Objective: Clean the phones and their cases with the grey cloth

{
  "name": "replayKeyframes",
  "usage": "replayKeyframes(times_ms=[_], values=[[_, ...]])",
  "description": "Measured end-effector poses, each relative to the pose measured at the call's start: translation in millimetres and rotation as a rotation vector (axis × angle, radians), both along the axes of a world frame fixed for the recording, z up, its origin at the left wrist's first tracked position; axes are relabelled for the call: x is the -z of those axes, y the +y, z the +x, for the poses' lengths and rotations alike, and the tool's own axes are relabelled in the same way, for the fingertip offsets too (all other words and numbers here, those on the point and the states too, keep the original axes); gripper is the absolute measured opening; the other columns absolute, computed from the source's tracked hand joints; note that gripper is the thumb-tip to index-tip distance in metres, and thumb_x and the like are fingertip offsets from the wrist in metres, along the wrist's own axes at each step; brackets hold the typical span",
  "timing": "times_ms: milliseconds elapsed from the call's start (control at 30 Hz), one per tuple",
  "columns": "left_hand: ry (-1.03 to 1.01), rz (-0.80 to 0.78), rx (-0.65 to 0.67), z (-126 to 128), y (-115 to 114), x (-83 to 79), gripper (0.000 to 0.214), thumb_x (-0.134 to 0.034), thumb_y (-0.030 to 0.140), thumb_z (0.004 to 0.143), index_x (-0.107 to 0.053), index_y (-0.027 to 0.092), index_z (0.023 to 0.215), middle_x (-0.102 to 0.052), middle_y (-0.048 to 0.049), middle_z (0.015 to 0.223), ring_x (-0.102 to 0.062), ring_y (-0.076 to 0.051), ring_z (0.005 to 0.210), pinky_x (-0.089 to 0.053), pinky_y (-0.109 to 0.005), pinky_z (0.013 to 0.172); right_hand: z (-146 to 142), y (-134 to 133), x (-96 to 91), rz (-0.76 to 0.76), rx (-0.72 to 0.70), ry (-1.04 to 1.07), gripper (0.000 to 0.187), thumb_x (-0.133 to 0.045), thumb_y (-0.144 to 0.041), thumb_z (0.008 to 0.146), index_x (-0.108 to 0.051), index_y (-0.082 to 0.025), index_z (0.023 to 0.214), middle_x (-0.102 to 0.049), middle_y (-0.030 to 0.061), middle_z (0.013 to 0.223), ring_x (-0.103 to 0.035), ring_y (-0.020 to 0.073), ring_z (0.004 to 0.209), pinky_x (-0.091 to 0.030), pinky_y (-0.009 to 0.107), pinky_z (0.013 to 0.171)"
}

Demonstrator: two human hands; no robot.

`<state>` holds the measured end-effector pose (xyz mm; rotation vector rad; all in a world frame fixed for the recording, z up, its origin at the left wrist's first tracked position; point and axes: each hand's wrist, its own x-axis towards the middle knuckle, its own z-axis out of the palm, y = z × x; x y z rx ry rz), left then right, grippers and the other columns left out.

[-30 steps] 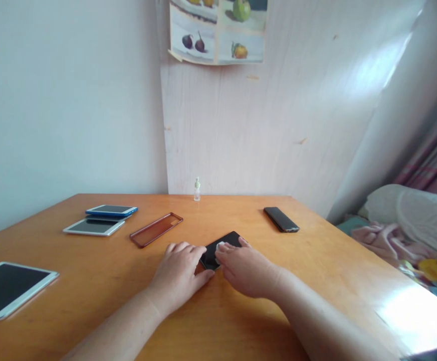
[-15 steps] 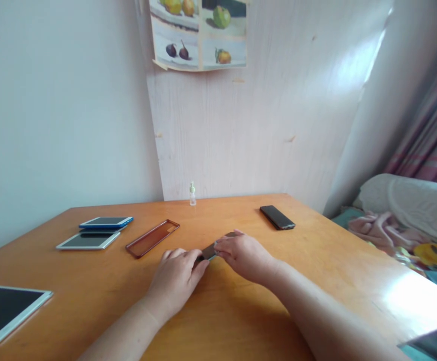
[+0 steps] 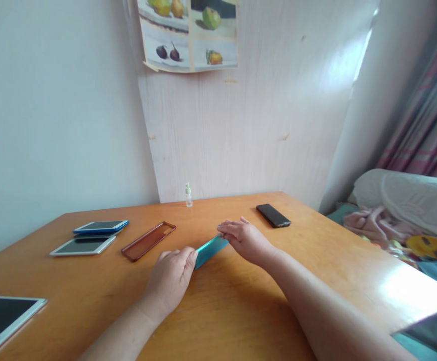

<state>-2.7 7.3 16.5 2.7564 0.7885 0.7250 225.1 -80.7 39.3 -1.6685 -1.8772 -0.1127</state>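
Observation:
A phone with a shiny teal back [image 3: 211,250] is tilted up on its long edge over the middle of the table, its back toward me. My left hand [image 3: 173,276] is closed round its left end, thumb on the near side. At the other end my right hand [image 3: 246,243] grips the corner, fingers reaching over the top; its thumb is mostly hidden. Left of the phone lies a clear reddish-brown phone case [image 3: 149,241], flat on the table.
A black phone [image 3: 273,215] lies at the back right of the wooden table [image 3: 218,321]. A small spray bottle [image 3: 189,194] stands by the wall. On the left are a blue-edged tablet [image 3: 101,227], a white tablet [image 3: 83,245] and a nearer white tablet [image 3: 6,321].
The phone has turned up from nearly flat, so its teal back now faces me. My right hand has risen slightly with its end. The whole view has shifted a little.

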Motion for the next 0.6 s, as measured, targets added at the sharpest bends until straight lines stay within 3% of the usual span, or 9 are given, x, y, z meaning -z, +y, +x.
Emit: replayKeyframes(times_ms=[100,167,267,367,500,600], values=[[-0.073,-0.094,0.005,0,3,4.5,0.037,-0.029,0.041,0.101,-0.058,0.023,0.087,-0.064,-0.0017,0.075,-0.06,-0.018,0.071,-0.039,-0.028,0.066,4,4,5.1,0.055,-0.032,0.049,0.026,-0.047,-0.017,0.095,-0.069,-0.024,0.107,-0.071,0.005,0.111,-0.063,0.0179,0.103,-0.041,0.036,0.097],[-0.139,-0.165,-0.005,0,5,8.6,0.032,-0.032,0.04,0.1,-0.059,0.023,0.106,-0.068,-0.0018,0.083,-0.063,-0.018,0.076,-0.042,-0.028,0.068,6,8,10.5,0.08,-0.043,0.078,0.025,-0.048,-0.018,0.095,-0.07,-0.022,0.105,-0.071,0.0061,0.108,-0.063,0.0176,0.101,-0.044,0.03,0.091],[-0.177,-0.236,-0.023,1,6,15.6,0.04,-0.042,0.039,0.096,-0.047,0.023,0.132,-0.069,-0.0009,0.085,-0.065,-0.017,0.08,-0.045,-0.029,0.075,6,14,21.0,0.043,-0.031,0.079,0.024,-0.049,-0.018,0.094,-0.072,-0.021,0.101,-0.072,0.0058,0.101,-0.064,0.0174,0.096,-0.046,0.027,0.086],[-0.142,-0.255,-0.026,2,6,21.1,0.046,-0.055,0.039,0.088,-0.049,0.021,0.13,-0.069,-0.0008,0.084,-0.066,-0.018,0.084,-0.047,-0.031,0.081,3,20,30.7,-0.054,0.002,0.048,0.025,-0.049,-0.019,0.093,-0.073,-0.021,0.1,-0.073,0.0055,0.097,-0.065,0.0173,0.092,-0.047,0.026,0.084],[-0.1,-0.167,-0.007,3,1,19.5,0.034,-0.061,0.04,0.084,-0.061,0.022,0.113,-0.069,-0.0053,0.101,-0.063,-0.022,0.097,-0.046,-0.036,0.088,-2,23,35.7,-0.135,0.016,0.039,0.028,-0.047,-0.025,0.095,-0.073,-0.022,0.105,-0.073,0.0056,0.102,-0.065,0.0176,0.095,-0.046,0.026,0.085],[-0.041,-0.11,0.002,2,-6,12.1,0.04,-0.063,0.047,0.083,-0.061,0.022,0.114,-0.067,-0.0074,0.107,-0.06,-0.025,0.103,-0.045,-0.039,0.091,5,22,32.3,-0.142,0.148,0.1,0.029,-0.047,-0.031,0.095,-0.069,-0.023,0.112,-0.073,0.0054,0.108,-0.065,0.0189,0.098,-0.046,0.027,0.083]])
